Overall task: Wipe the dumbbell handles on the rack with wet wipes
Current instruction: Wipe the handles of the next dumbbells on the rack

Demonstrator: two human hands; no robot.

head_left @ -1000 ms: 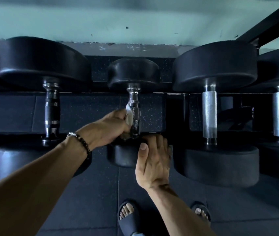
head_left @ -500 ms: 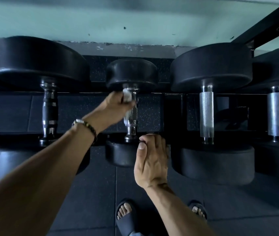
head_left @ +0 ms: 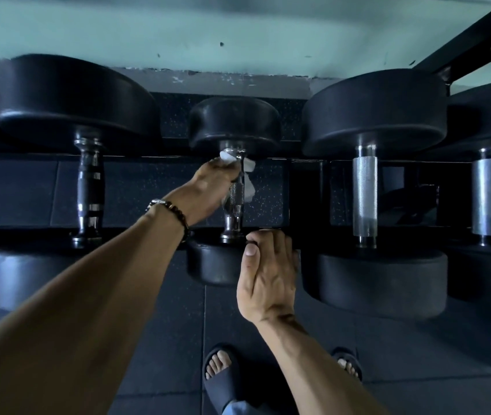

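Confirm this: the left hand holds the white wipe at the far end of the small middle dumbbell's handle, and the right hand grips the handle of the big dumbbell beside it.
Not quite. In the head view the right hand rests on the near head of the same small middle dumbbell, not on a big dumbbell's handle. The left hand does hold the white wipe at the handle's far end.

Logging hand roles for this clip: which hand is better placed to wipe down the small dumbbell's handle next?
Left. The left hand already holds the wet wipe around the handle top; the right hand steadies the near weight head.
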